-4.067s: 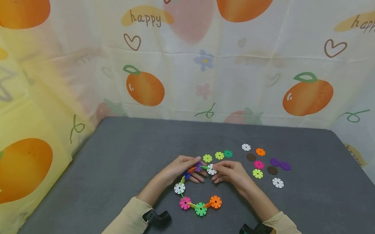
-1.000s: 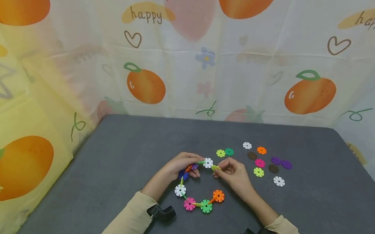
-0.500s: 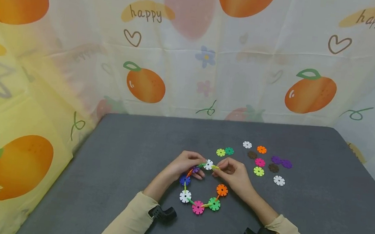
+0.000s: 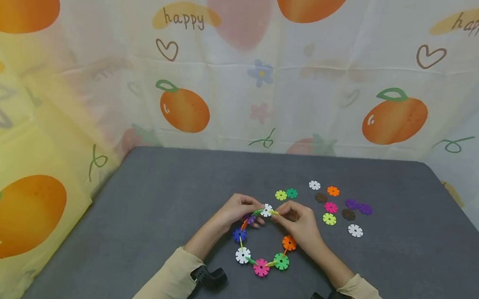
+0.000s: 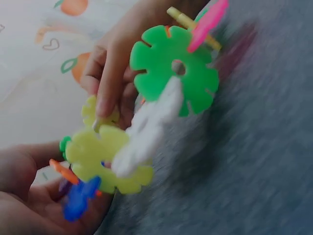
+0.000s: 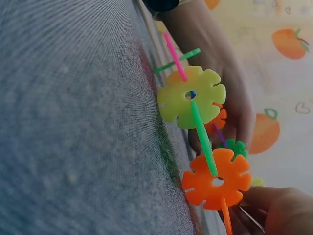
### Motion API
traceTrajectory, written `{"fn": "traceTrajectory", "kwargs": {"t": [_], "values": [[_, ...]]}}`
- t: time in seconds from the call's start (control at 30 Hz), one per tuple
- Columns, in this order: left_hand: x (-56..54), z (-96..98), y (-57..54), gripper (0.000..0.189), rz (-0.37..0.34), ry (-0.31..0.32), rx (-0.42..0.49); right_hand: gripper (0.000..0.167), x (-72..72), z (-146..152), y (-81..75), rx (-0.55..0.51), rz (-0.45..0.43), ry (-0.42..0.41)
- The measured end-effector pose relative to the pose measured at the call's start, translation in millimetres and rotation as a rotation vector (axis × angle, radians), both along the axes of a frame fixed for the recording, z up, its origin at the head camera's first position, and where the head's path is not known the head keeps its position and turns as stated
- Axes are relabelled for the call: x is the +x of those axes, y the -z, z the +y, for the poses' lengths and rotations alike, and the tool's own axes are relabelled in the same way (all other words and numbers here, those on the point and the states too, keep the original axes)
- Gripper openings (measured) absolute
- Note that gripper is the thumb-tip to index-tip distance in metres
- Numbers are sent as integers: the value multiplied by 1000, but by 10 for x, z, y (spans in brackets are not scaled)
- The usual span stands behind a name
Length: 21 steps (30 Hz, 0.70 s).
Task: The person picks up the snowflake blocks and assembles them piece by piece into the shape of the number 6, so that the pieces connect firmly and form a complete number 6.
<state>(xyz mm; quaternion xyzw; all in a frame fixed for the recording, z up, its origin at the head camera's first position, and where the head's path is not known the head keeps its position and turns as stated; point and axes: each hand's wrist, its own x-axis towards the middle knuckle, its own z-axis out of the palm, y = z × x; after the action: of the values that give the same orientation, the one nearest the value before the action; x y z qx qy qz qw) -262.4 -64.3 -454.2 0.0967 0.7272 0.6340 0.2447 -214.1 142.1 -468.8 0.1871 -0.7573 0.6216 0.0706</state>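
Note:
A chain of slotted plastic snowflake discs hangs in a near-ring between both hands in the head view. Its lowest piece is a pink disc (image 4: 261,267); an orange disc (image 4: 289,243) ends it at right. My left hand (image 4: 236,211) holds the chain's upper left by a green disc (image 4: 257,212), beside a white disc (image 4: 266,210). My right hand (image 4: 301,225) pinches a yellow disc (image 4: 274,212) against that white disc's right edge; how deep the slots engage is unclear. In the left wrist view the right fingers grip this yellow disc (image 5: 90,112).
Loose discs lie on the grey table (image 4: 166,200) beyond and right of the hands. Among them are a yellow disc (image 4: 280,195), a dark green disc (image 4: 291,193), a purple disc (image 4: 365,209) and a white disc (image 4: 355,231). A patterned cloth (image 4: 228,82) hangs behind.
A yellow disc has left the table and is now in my right hand at the white disc. The chain's lower part has swung right, bringing its orange end near the right wrist.

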Motion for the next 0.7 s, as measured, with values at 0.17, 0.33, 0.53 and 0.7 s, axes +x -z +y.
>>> {"fn": "traceTrajectory", "kwargs": {"t": [0.17, 0.33, 0.53, 0.7], "values": [[-41, -46, -8, 26, -19, -15, -16, 16, -34, 11, 44, 26, -113, -4], [-60, -75, 35, 27, -28, -11, -3, 10, -44, 19, 64, 25, -101, 7], [-63, -74, 59, 29, -25, -9, 1, 13, -48, 22, 50, 20, -102, -40], [-69, -74, 56, 29, -39, -10, -3, 22, -115, 27, 18, 89, -98, 78]]}}
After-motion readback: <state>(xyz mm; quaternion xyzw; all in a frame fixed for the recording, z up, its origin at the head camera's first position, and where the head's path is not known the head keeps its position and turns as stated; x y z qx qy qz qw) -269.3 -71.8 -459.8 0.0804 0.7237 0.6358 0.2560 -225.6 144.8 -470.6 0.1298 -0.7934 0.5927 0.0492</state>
